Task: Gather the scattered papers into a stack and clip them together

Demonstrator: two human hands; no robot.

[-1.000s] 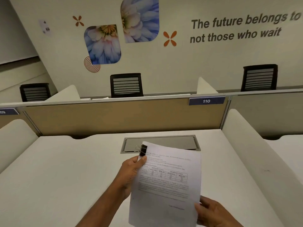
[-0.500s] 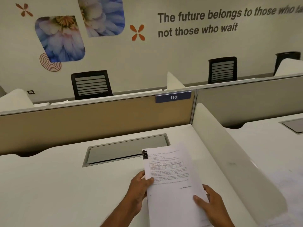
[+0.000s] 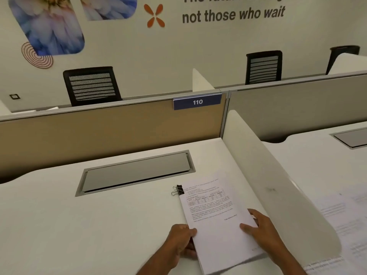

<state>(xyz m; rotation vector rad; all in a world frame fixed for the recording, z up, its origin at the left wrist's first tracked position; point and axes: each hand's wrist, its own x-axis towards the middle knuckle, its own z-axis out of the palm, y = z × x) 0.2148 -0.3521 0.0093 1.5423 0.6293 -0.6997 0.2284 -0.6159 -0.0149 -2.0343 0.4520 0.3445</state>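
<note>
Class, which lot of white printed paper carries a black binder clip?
The white printed stack on the near desk: the black metal binder clip grips its far left corner. The sheets beyond the white divider show none.

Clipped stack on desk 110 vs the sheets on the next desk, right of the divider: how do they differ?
The clipped stack is squared up, with a black binder clip at its top-left corner; the loose sheets lie spread and overlapping, with no clip visible. The left hand and right hand are on the clipped stack; nothing touches the loose sheets. Both are white printed pages.
</note>
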